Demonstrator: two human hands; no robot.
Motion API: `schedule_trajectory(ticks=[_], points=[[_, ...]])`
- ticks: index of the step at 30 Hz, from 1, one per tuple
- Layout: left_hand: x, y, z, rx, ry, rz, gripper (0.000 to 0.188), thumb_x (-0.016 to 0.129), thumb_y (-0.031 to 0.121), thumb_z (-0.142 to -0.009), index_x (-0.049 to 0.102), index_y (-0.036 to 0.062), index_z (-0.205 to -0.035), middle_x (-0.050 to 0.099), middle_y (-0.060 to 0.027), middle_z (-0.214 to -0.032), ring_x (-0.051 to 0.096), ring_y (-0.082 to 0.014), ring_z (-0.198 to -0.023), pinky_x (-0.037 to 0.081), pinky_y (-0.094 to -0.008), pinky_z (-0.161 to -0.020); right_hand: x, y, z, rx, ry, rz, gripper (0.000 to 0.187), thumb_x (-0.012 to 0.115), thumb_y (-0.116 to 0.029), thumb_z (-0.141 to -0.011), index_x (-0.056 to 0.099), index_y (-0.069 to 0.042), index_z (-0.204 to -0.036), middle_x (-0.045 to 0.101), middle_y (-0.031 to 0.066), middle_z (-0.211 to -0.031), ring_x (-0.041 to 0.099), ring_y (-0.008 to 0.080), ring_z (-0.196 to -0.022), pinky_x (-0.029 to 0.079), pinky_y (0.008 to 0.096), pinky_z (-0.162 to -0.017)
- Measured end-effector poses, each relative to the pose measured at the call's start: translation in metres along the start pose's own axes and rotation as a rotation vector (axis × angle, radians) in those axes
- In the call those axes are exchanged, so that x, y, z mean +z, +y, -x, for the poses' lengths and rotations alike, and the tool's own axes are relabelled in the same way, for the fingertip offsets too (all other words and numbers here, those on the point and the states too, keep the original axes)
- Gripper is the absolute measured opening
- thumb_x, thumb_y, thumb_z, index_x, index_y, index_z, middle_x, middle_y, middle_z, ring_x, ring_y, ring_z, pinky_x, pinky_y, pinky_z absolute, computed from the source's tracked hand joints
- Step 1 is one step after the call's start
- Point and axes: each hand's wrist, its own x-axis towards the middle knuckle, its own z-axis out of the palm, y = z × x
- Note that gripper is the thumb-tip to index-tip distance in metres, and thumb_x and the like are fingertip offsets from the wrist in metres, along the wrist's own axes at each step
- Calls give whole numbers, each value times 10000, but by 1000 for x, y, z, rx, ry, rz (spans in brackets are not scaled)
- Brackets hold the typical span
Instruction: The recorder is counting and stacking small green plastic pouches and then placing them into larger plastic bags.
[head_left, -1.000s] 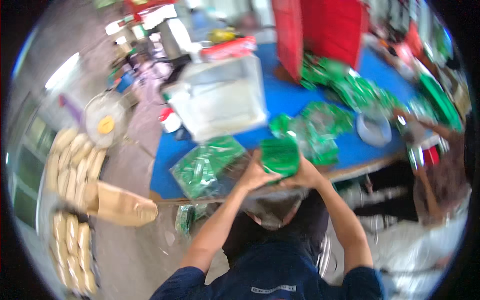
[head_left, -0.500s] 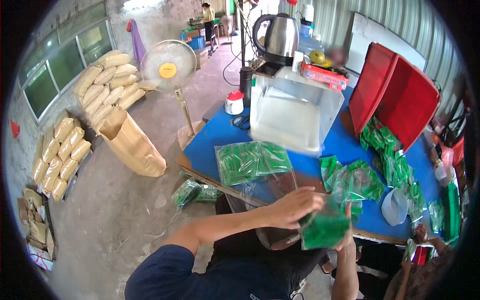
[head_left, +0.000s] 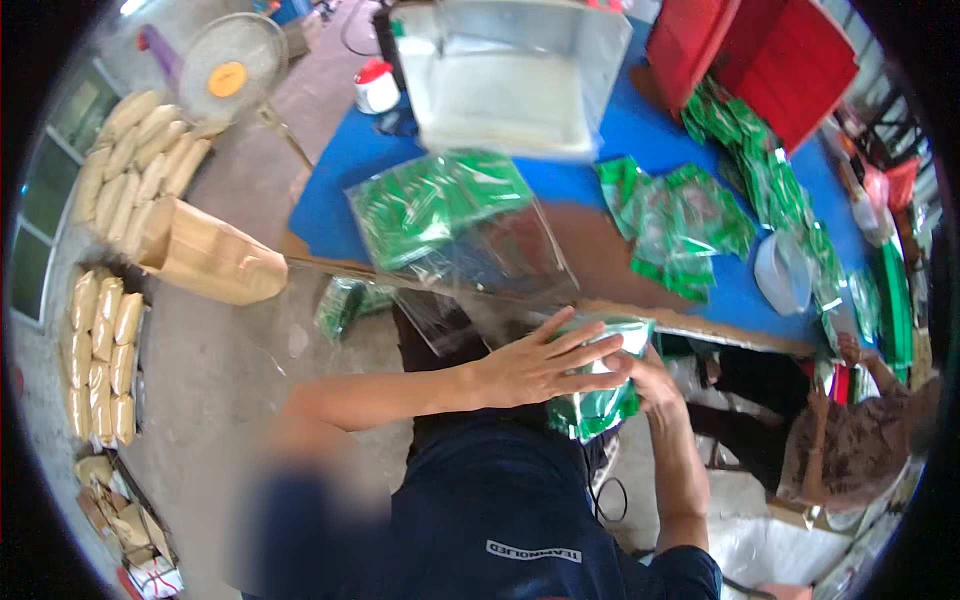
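In front of my body, just off the table's near edge, I hold a stack of green and see-through plastic packets [head_left: 590, 412]. The fingers of my left hand [head_left: 545, 368] are spread flat across its top. My right hand [head_left: 652, 380] grips the stack from its right side, the thumb partly hidden behind it. A large see-through bag [head_left: 520, 250] lies on the table beyond my left hand, with rows of green packets [head_left: 440, 200] in its far part. Loose green packets [head_left: 685, 220] lie in a heap to the right of it.
On the blue table [head_left: 330, 190] stand a white box [head_left: 605, 60], a red-lidded cup [head_left: 376, 90], a tilted red bin [head_left: 790, 75] spilling green packets, and a whitish scoop [head_left: 783, 275]. A fan [head_left: 235, 70] and an open paper sack [head_left: 215, 255] stand left. Another person's hand [head_left: 850, 350] is at right.
My left hand has gone from partly curled beside the packets to spread flat on top of them. The packets have come left and nearer my body, and my view has tilted down.
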Motion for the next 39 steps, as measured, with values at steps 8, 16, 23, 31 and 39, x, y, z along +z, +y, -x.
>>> schedule_trajectory(ticks=[8,16,23,31,39], points=[[-7,-10,-12,-140,-37,45,897,675,97,-829,238,250,-1598,166,-156,-1657,180,-389,-1518,177,-627,-1211,-6,39,5,-83,105,-211,663,745,-192,-801,502,-2,-1388,631,117,-1274,628,241,-1132,517,392,-985],[-21,-86,-18,-780,210,-374,919,721,-93,-681,366,92,-1509,321,-230,-1501,320,-456,-1406,266,-584,-1154,33,38,-26,-344,341,-393,562,771,-271,-859,549,-18,-1310,649,66,-1191,631,197,-1062,511,352,-935],[-59,-73,29,-790,453,-231,262,750,8,-816,652,19,-1058,610,-123,-930,636,-258,-797,516,-373,-694,106,28,-46,-260,88,-138,347,769,-165,-855,677,-4,-1149,723,65,-1084,657,151,-972,520,319,-895],[-106,-82,-21,-606,287,-132,128,797,72,-813,713,25,-897,625,-90,-802,643,-218,-649,517,-330,-576,110,-10,-85,-80,20,-319,439,764,-260,-826,671,-2,-1168,696,118,-1114,674,192,-939,557,361,-846],[-81,-74,-61,-629,268,210,140,812,74,-801,701,4,-847,617,-84,-775,632,-174,-622,492,-314,-555,72,-33,-87,18,-115,-330,420,672,-349,-907,625,-59,-1208,708,100,-1021,712,191,-783,598,372,-613]])
